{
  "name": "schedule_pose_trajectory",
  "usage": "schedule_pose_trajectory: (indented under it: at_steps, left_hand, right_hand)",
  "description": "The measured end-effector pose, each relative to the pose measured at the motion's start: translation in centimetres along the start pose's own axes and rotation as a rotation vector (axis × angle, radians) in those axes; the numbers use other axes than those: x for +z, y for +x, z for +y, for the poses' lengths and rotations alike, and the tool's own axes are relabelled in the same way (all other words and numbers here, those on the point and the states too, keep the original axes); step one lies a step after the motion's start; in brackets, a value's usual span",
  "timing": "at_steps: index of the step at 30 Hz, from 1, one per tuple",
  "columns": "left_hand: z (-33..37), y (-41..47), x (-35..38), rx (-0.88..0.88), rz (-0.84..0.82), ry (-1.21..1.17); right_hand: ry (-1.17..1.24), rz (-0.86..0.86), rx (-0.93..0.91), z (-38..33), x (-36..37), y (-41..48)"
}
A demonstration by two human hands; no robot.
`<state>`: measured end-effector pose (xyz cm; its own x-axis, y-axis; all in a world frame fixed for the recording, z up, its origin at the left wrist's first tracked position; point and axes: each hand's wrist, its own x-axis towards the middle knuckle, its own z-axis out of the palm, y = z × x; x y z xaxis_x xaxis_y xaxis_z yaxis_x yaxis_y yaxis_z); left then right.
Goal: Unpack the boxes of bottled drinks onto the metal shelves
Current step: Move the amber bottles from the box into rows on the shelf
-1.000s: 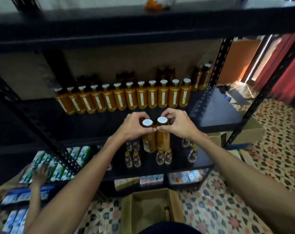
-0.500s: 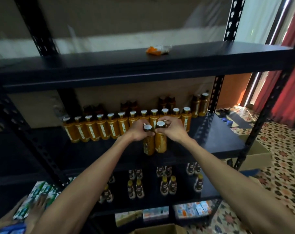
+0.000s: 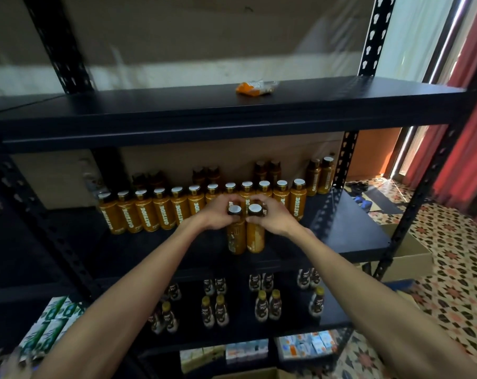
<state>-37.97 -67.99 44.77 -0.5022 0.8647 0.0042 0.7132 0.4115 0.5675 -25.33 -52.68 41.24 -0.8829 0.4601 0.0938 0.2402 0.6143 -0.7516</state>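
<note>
Two bottles [image 3: 255,237], necks hidden under left hand [image 3: 220,214], right hand [image 3: 273,218]

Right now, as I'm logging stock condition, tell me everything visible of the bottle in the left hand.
The left-hand bottle is a slim amber-orange drink bottle, plastic by its look, with a dark collar and a white-topped cap. Its label print is too blurred to read. It stands upright, side by side with the right-hand bottle, in front of the Oatside row. The left hand grips its neck. Whether its base rests on the middle shelf cannot be told.
</note>
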Motion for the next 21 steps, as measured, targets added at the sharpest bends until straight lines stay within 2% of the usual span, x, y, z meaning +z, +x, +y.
schedule_pose_trajectory:
  at_steps: [3,7,10,14,21]
  left_hand:
    - [0.0,0.2,-0.5,0.030,-0.066,0.126]
    - [0.6,0.5,-0.2,-0.049,0.020,0.188]
    - [0.7,0.6,-0.5,-0.106,-0.011,0.242]
    - [0.7,1.0,-1.4,-0.044,-0.115,0.330]
    - [1.7,1.0,-1.4,-0.124,-0.029,0.340]
  right_hand:
    - [-0.147,-0.093,-0.044,-0.4,-0.8,0.1]
    - [-0.258,-0.120,-0.048,-0.7,-0.8,0.3]
    - [-0.263,-0.113,-0.048,-0.6,-0.7,0.4]
    - [-0.257,-0.115,-0.028,-0.6,-0.5,0.5]
    - [-0.225,-0.114,-0.017,-0.6,-0.5,0.6]
